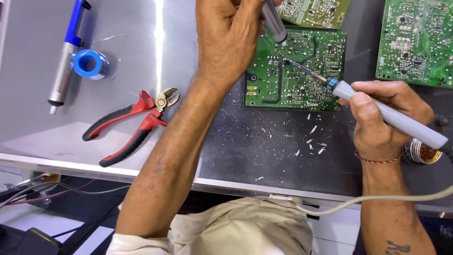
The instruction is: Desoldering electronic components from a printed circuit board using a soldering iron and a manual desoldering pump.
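While right hand [382, 115] grips soldering iron [391, 115], tip touches circuit board [295, 71].

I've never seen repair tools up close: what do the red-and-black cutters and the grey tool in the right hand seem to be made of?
The cutters: bare, dull metal jaws, with handles that look like matte rubber or soft plastic. The soldering iron in the right hand: a smooth grey body, probably plastic, with a blue collar and a dark metal tip.

Electronics repair workshop: green circuit boards [295, 68], soldering iron [377, 106], side cutters [130, 125], solder reel [89, 63] on a debris-flecked bench [245, 151].
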